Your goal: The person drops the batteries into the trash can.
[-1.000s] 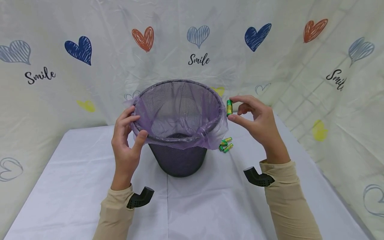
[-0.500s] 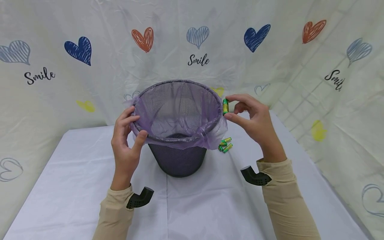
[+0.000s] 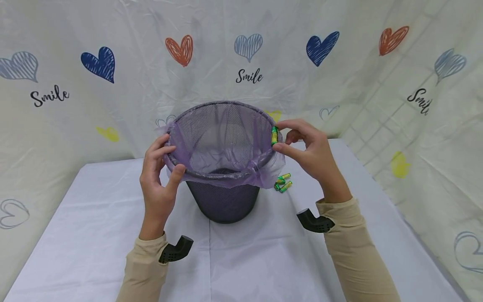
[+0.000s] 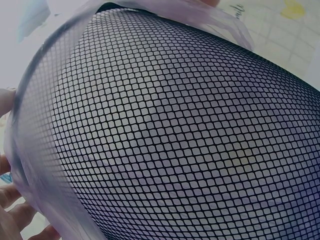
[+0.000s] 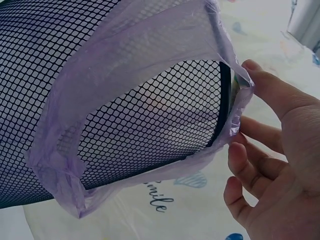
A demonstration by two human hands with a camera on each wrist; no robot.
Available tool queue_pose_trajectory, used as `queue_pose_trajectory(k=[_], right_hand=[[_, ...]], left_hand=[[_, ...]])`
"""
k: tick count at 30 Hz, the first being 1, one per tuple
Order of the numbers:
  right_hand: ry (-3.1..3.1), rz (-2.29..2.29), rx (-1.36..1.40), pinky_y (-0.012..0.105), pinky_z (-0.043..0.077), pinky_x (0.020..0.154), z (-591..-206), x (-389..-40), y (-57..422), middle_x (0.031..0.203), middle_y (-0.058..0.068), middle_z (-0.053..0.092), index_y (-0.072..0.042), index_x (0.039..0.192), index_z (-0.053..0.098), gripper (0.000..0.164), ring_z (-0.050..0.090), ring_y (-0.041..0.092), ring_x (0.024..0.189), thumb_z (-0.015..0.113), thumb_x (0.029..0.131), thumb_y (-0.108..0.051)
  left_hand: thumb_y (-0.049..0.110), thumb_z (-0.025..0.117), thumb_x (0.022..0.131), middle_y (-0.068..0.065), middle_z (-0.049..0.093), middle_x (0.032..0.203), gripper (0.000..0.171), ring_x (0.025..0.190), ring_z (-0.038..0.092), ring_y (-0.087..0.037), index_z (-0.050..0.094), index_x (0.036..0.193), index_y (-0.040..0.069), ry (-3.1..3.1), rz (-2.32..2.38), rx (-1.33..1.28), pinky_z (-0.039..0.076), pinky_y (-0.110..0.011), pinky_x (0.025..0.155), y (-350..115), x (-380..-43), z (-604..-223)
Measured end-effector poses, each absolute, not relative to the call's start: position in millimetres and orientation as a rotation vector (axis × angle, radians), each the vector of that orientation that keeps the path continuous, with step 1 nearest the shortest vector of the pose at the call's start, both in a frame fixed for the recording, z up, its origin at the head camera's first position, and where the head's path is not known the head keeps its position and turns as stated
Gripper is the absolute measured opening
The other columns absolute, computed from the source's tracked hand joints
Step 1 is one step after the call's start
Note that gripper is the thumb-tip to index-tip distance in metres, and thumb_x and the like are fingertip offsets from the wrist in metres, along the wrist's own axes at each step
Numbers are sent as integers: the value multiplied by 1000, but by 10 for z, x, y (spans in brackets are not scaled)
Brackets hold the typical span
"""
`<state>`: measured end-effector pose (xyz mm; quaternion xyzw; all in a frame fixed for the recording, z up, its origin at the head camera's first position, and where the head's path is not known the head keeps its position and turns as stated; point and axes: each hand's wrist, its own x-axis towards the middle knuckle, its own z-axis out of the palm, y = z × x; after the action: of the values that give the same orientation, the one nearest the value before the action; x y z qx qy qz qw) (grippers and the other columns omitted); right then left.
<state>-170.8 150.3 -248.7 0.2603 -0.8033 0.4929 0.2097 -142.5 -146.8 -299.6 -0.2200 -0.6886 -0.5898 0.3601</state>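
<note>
A black mesh wastebasket (image 3: 226, 205) stands tilted toward me on the table, lined with a thin purple trash bag (image 3: 268, 175) folded over its rim. My left hand (image 3: 156, 182) grips the rim on the left, thumb in front and fingers along the side; its fingers (image 4: 21, 215) also show in the left wrist view. Between thumb and index finger, my right hand (image 3: 307, 144) pinches a small green and yellow battery (image 3: 274, 136) upright at the right rim. In the right wrist view the bag's edge mostly hides the battery beside the right hand (image 5: 290, 155).
Several more green batteries (image 3: 285, 186) lie in a small pile on the white-covered table (image 3: 256, 264), right of the wastebasket. Behind hangs a pale curtain (image 3: 211, 16) printed with hearts and "Smile". Each sleeve carries a black wrist device (image 3: 316, 221).
My right hand has moved left with the battery, from beside the wastebasket to overlapping its right rim. The left hand and the wastebasket have stayed in place.
</note>
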Motion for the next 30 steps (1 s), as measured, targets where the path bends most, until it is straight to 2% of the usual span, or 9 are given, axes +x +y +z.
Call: queue_pose_trajectory(k=[2,10,16,20,24,30], right_hand=[[-2241,1373,726,22,44,77,-2511,-1729,1501,89,14,57,1,111,60,39,51,13,74,71,74,2],[-2254,1359,741,20,44,78,-2684,-1893,1556,96,0,60,-15,115,62,44,52,12,77,75,73,-7],[-2251,1348,757,20,44,78,-2716,-1925,1559,98,-2,60,-18,114,62,44,52,12,78,76,73,-11],[-2259,1353,766,20,43,78,-2691,-1899,1535,104,0,61,-15,114,62,44,51,13,79,75,73,-8],[-2256,1374,783,21,43,78,-2609,-1822,1488,108,8,62,-5,113,61,42,51,17,79,73,73,-1],[-2258,1358,776,23,44,77,-2510,-1726,1447,106,15,62,2,110,60,38,51,18,77,72,74,0]], left_hand=[[20,62,85,-25,42,134,45,128,39,-34,51,111,-14,-1779,-1518,-564,38,-28,103,-1467,-1424,-2995],[20,62,85,-25,43,134,45,128,40,-34,51,111,-14,-1781,-1514,-564,38,-29,103,-1467,-1419,-2994],[20,62,85,-24,43,134,44,127,40,-34,51,111,-13,-1787,-1512,-559,38,-28,103,-1468,-1417,-2995],[21,62,85,-24,43,134,45,127,40,-34,51,111,-13,-1790,-1507,-558,38,-28,103,-1469,-1416,-2994],[20,62,85,-25,43,134,45,128,39,-35,51,111,-14,-1779,-1513,-566,37,-30,104,-1468,-1419,-2988],[20,62,85,-26,43,133,45,127,40,-35,50,110,-15,-1772,-1511,-570,38,-29,103,-1470,-1417,-2986]])
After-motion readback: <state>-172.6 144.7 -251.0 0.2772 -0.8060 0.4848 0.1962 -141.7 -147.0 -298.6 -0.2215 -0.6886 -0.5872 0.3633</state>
